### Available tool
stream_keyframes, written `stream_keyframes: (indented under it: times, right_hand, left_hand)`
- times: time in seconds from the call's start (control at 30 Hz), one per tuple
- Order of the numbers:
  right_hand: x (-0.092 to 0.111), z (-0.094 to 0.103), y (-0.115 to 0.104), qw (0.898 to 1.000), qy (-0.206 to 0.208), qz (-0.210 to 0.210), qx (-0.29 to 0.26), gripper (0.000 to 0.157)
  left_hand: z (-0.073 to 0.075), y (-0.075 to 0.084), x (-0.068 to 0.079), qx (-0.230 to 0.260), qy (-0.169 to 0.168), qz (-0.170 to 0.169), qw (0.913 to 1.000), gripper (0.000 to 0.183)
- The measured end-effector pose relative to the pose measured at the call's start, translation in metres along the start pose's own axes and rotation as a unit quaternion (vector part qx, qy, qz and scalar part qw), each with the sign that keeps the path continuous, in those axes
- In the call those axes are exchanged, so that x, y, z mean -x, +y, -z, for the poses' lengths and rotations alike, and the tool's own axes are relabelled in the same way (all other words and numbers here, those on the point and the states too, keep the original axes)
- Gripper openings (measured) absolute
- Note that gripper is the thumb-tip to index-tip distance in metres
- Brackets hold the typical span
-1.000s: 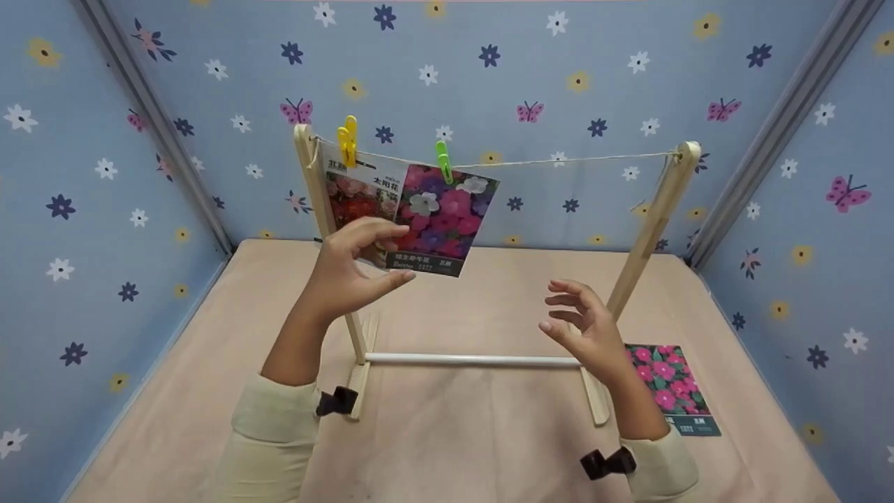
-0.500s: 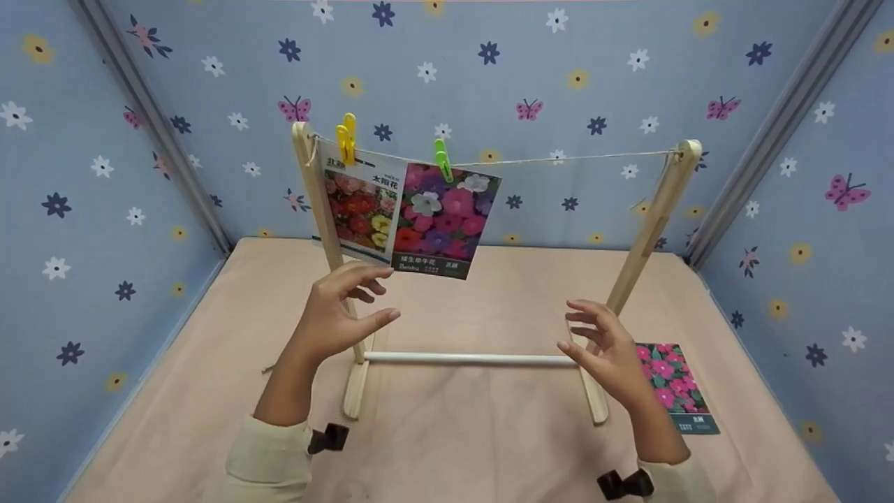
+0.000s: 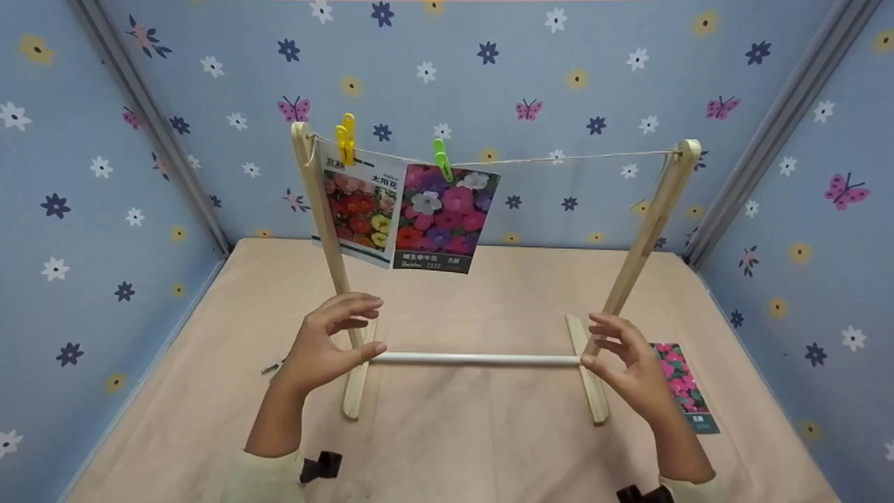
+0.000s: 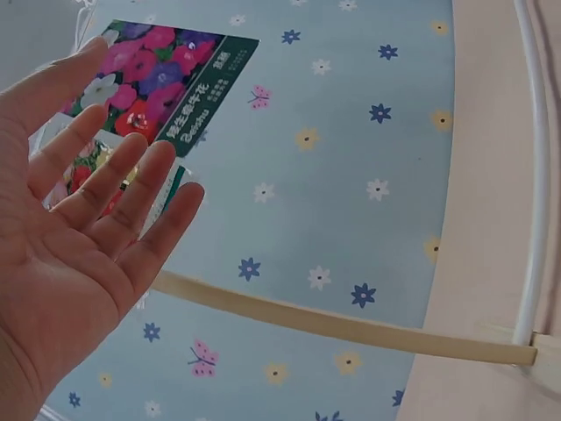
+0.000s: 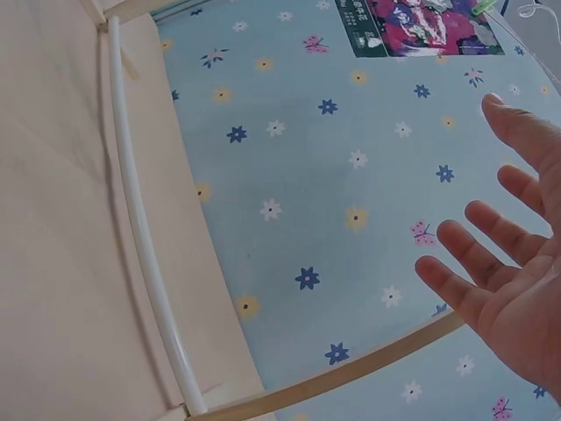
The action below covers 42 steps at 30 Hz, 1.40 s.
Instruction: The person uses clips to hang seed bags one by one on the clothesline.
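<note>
Two flower seed packets hang from a string (image 3: 559, 159) tied between wooden posts. A yellow clothespin (image 3: 346, 142) clips the left packet (image 3: 357, 213), whose edge lies behind the left post. The right packet (image 3: 447, 218), with pink and purple blooms, hangs from a green clothespin (image 3: 442, 161). My left hand (image 3: 328, 349), fingers loosely bent and holding nothing, is below the packets by the left post. Near the right post, my right hand (image 3: 632, 370) is likewise relaxed and holds nothing. Both palms show bare in the left wrist view (image 4: 79, 237) and right wrist view.
Partly hidden behind my right forearm, a pink-flowered packet (image 3: 688, 384) lies on the table (image 3: 482, 447). A white rod (image 3: 475, 359) joins the wooden feet of the stand. Something small and thin (image 3: 272, 367) lies by my left wrist. Flower-patterned walls enclose the table.
My left hand has come down and away from the hanging packets. My right hand has drifted down and to the right. The packets still hang, swaying slightly.
</note>
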State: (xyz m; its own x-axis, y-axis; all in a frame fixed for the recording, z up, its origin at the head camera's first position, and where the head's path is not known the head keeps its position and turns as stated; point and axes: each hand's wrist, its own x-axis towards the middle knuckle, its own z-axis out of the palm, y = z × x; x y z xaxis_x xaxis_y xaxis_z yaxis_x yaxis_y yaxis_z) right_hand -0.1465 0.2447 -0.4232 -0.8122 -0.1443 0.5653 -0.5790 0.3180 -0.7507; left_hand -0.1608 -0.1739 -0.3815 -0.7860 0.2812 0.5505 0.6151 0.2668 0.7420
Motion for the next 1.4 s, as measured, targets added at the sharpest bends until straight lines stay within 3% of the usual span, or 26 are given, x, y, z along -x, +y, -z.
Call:
stream_keyframes:
  times: [0.13,0.37,0.47,0.77,1.13,1.27,1.4]
  right_hand:
    - [0.005,0.009,0.004,1.0,0.009,-0.006,0.007,0.058]
    - [0.02,0.03,0.032,0.999,0.032,-0.039,0.006,0.06]
    - [0.027,0.042,0.038,0.997,0.039,-0.058,0.023,0.056]
    - [0.041,0.067,0.038,0.987,0.083,-0.125,0.054,0.047]
    - [0.06,0.086,0.05,0.983,0.115,-0.134,0.049,0.041]
    - [0.067,0.088,0.056,0.972,0.143,-0.17,0.074,0.041]
    - [0.075,0.087,0.063,0.96,0.162,-0.213,0.082,0.044]
  left_hand:
    - [0.002,-0.011,0.011,0.018,0.008,0.016,0.9997,0.046]
    - [0.007,-0.052,0.033,0.045,0.033,0.039,0.9977,0.048]
    - [0.011,-0.062,0.042,0.054,0.042,0.044,0.9967,0.047]
    - [0.028,-0.076,0.063,0.061,0.089,0.052,0.9928,0.044]
    - [0.05,-0.085,0.089,0.046,0.131,0.106,0.9846,0.039]
    - [0.056,-0.091,0.097,0.062,0.152,0.11,0.9803,0.038]
    - [0.06,-0.097,0.105,0.064,0.175,0.141,0.9722,0.036]
